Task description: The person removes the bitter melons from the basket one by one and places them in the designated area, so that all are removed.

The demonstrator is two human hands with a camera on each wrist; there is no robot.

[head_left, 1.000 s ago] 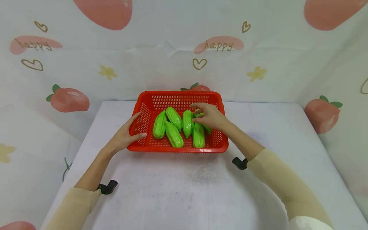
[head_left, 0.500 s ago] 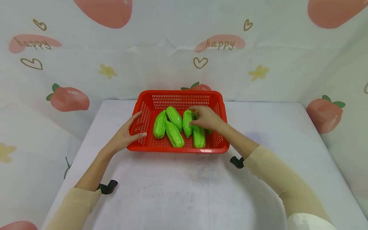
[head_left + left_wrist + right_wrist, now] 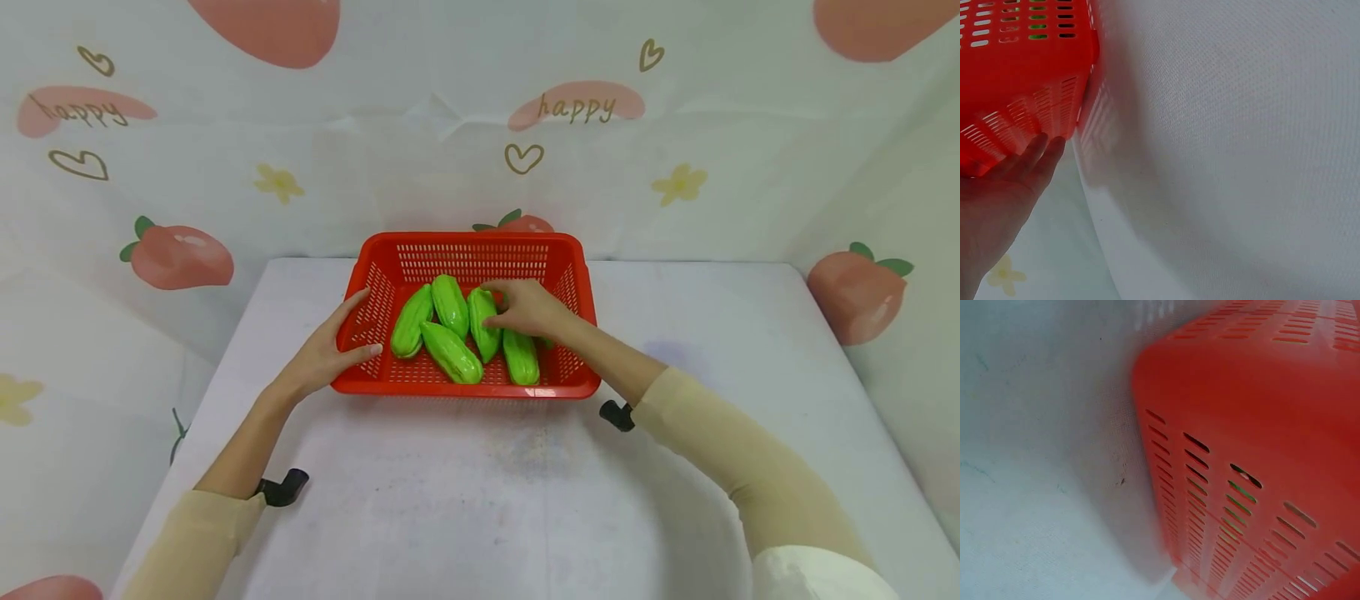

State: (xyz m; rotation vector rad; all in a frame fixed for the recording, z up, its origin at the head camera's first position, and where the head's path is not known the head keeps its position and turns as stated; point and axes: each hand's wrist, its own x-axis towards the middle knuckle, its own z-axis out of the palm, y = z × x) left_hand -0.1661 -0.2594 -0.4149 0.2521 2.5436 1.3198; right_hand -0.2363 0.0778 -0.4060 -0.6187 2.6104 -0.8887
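Several bright green, glossy, lengthwise-ridged fruits, like star fruit (image 3: pixel 453 353), lie in a red perforated plastic basket (image 3: pixel 450 390). My right hand (image 3: pixel 528 307) reaches over the right side, its thumb and fingers bent over a ridged green fruit mostly hidden beneath it. Its thumb and index tips overlap the neighbouring fruit (image 3: pixel 480 333). My left hand (image 3: pixel 318 354) rests at the left rim, thumb spread over the edge. In the left wrist view, its straight fingers (image 3: pixel 1034 165) lie along the outer wall. The right wrist view shows the basket's outside (image 3: pixel 1229 406), not the right hand.
The basket stands near the back edge of a white-covered table (image 3: pixel 450 483). Behind it hangs a white cloth (image 3: pixel 420 175) printed with peaches, hearts and flowers. A black wrist mount (image 3: pixel 283 487) shows at the left forearm, another (image 3: pixel 618 415) at the right.
My right hand has lowered into the basket and moved slightly left over the fruits. The fruits on the left and in the middle have shifted a little left. My left hand has stayed put.
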